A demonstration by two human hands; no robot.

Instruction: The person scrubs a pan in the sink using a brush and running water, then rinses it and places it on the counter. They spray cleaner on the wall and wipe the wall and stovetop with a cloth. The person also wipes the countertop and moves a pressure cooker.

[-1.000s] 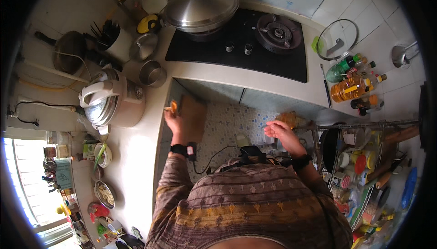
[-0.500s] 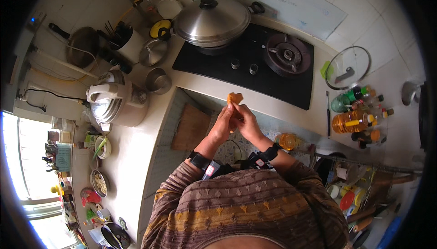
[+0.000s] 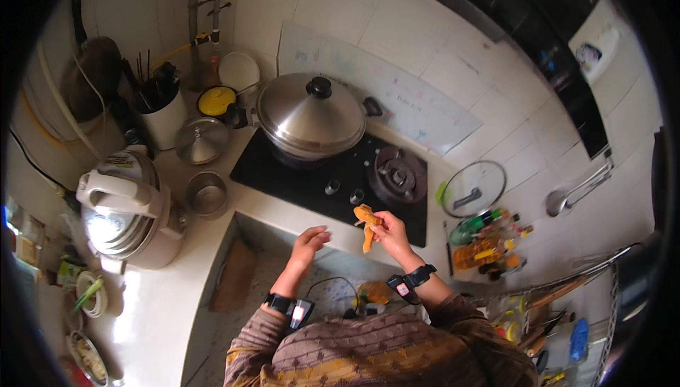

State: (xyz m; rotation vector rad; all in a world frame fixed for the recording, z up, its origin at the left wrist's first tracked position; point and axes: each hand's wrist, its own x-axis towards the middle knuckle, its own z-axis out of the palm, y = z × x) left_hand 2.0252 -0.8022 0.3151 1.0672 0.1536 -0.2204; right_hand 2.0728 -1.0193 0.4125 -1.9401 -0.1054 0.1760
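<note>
My right hand (image 3: 392, 233) pinches a small crumpled orange cloth (image 3: 368, 225) between thumb and fingers, holding it up in front of the counter's front edge. Part of the cloth hangs down beside the fingers. To the left of it, apart from the cloth, my left hand (image 3: 306, 247) is empty, its fingers loosely bent and spread. Beyond my hands is a black gas stove (image 3: 304, 187). On its left burner stands a large steel pan with a domed lid (image 3: 308, 119), and the right burner (image 3: 398, 176) is bare.
A pressure cooker (image 3: 134, 206), a small steel pot (image 3: 207, 194) and a lid (image 3: 202, 139) stand on the left counter. At the right are a glass lid (image 3: 489, 181), several bottles (image 3: 482, 251) and a wire rack (image 3: 609, 309). A ladle (image 3: 559, 201) hangs on the wall.
My hands have parted: the left has let go and moved left, while the right keeps the orange cloth. The view has tilted up, showing more of the wall and the range hood.
</note>
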